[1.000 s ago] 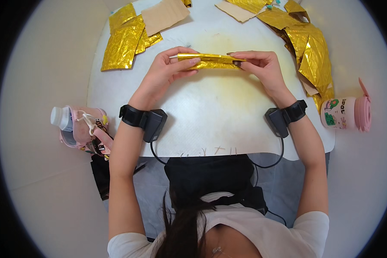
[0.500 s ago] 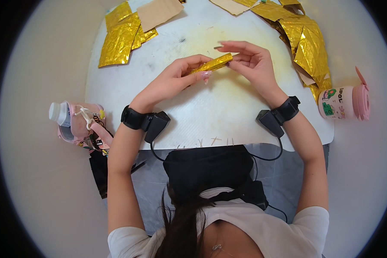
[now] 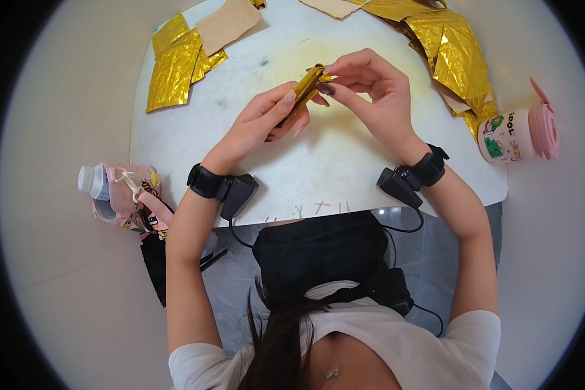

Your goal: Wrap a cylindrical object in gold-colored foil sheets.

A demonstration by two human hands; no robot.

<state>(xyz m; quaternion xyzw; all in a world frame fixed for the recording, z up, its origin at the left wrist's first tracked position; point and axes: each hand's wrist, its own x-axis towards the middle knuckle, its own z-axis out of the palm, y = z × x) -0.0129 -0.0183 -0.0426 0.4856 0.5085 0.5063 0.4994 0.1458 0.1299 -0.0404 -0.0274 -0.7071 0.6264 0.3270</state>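
My left hand [image 3: 259, 122] grips the lower end of a narrow folded strip of gold foil paper [image 3: 303, 92], thumb on top and fingers beneath. The strip stands tilted, its upper end pointing away and to the right, with a dark fold line along its length. At that upper end, my right hand [image 3: 382, 97] pinches the strip's edge between thumb and fingertips. Both hands are raised over the white tabletop [image 3: 318, 166]. The strip's lower end is partly hidden by the left fingers.
Gold foil sheets [image 3: 172, 75] and a brown paper sheet [image 3: 227, 26] lie at the far left. More gold sheets [image 3: 461, 68] overlap at the far right. A pink-lidded cup [image 3: 510, 135] lies at the right edge; a pink pouch [image 3: 123, 201] holding a white-capped bottle [image 3: 96, 181] is at left.
The strip has turned steeper, its far end swinging away from me and leftward. My right fingers have closed onto that end. The whole view has shifted slightly.
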